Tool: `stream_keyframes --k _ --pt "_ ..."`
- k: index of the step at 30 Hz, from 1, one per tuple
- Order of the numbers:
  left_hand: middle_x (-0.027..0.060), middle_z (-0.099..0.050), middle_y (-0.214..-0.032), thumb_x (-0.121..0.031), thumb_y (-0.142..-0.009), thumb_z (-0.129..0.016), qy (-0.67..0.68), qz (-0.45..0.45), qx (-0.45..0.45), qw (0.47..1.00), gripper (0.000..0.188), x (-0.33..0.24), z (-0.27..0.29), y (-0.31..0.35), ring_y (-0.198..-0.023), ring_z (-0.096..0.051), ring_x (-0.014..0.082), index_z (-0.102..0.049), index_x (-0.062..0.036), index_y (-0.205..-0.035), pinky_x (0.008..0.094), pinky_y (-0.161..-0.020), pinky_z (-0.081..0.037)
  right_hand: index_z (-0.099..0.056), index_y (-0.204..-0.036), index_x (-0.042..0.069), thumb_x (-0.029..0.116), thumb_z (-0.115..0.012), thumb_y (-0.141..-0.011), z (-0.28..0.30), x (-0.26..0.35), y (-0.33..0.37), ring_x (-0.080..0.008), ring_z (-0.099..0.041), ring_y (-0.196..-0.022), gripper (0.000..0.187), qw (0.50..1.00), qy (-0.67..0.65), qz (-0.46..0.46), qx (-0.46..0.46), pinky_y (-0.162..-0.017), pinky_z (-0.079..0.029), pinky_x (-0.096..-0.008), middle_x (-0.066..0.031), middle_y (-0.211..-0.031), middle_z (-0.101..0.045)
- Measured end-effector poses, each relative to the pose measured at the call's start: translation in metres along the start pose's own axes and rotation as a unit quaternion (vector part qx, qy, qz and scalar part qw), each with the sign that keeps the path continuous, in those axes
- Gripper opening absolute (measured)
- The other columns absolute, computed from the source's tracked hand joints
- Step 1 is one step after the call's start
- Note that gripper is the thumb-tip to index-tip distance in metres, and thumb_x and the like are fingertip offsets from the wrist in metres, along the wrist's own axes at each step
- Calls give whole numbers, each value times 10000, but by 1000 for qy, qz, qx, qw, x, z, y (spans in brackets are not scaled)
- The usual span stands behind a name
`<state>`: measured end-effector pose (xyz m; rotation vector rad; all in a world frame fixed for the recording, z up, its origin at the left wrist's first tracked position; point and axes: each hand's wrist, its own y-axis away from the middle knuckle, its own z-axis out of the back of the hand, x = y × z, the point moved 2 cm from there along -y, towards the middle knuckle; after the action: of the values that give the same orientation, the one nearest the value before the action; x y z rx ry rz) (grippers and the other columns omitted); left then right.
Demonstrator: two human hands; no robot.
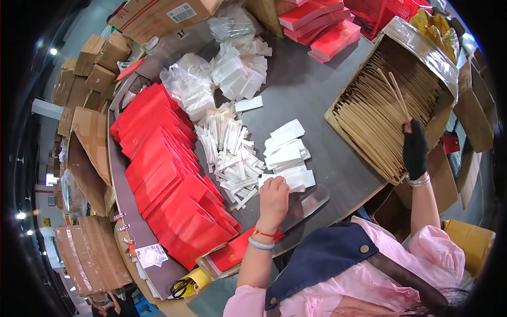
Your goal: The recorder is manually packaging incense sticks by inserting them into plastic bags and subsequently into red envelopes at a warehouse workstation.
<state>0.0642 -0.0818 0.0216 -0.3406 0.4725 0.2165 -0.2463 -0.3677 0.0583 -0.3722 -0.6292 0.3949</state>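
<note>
The right hand [414,149], in a black glove with bare fingertips, is at the right of the frame, above the open brown cardboard box with shiny clear wrap [425,39]. Its fingers are closed on the low ends of two long, thin, light brown sticks [398,96], so the rest pokes up free, maybe to keep the two apart from the others. Many more thin brown sticks [388,124] lie side by side in the box, which seems to keep them from rolling off. The bare left hand [274,196], near the middle, has its fingers bent down on the flat white paper packets [293,178], perhaps to keep them from sliding. I cannot tell if those fingers pinch one. The packets sit in small stacks on the dark grey worktop [340,164], likely so they are easy to reach. Just left of them is a messy heap of thin white paper strips [232,150]. Further left, big flat red bags [169,177] overlap in a long row, maybe so each edge is easy to grab.
</note>
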Motion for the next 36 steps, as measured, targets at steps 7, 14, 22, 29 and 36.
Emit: stream_keyframes --k 7,14,22,29,36 --pt "123 -587 -1000 -20 -765 -659 15 31 2 999 84 1 -1 0 -932 -548 323 -612 -40 -833 417 -827 -439 -593 -1075 27 28 -533 -954 -48 114 83 -187 -599 -819 136 893 -396 30 213 -751 -476 -292 -97 -927 -643" --pt "90 -585 -956 -90 -779 -662 110 75 36 990 65 -31 14 39 -922 -537 312 -624 -70 -828 423 -750 -420 -628 -1058 52 41 -588 -890 -87 102 104 -260 -604 -807 173 882 -357 115 284 -725 -479 -339 -101 -827 -599" --pt "93 -579 -1085 -161 -698 -780 -34 175 -51 983 335 -35 18 88 -1070 -502 342 -662 -71 -998 447 -926 -398 -686 -1092 199 193 -659 -826 -72 112 90 -302 -587 -745 268 821 -162 288 465 -648 -466 -422 -110 -775 -580" --pt "149 -517 -1268 -255 -653 -835 -18 182 49 982 682 -22 32 118 -1204 -441 370 -569 -41 -1243 475 -1036 -347 -698 -1072 307 225 -706 -787 -80 111 96 -295 -576 -629 297 816 -71 399 412 -539 -452 -426 -103 -713 -573" --pt "131 -598 -1106 -179 -729 -805 104 255 -79 958 495 -29 35 107 -1049 -543 292 -625 -23 -1163 403 -912 -438 -714 -1010 230 220 -694 -813 -70 115 92 -295 -583 -669 199 819 -111 352 439 -584 -464 -404 -96 -716 -565"
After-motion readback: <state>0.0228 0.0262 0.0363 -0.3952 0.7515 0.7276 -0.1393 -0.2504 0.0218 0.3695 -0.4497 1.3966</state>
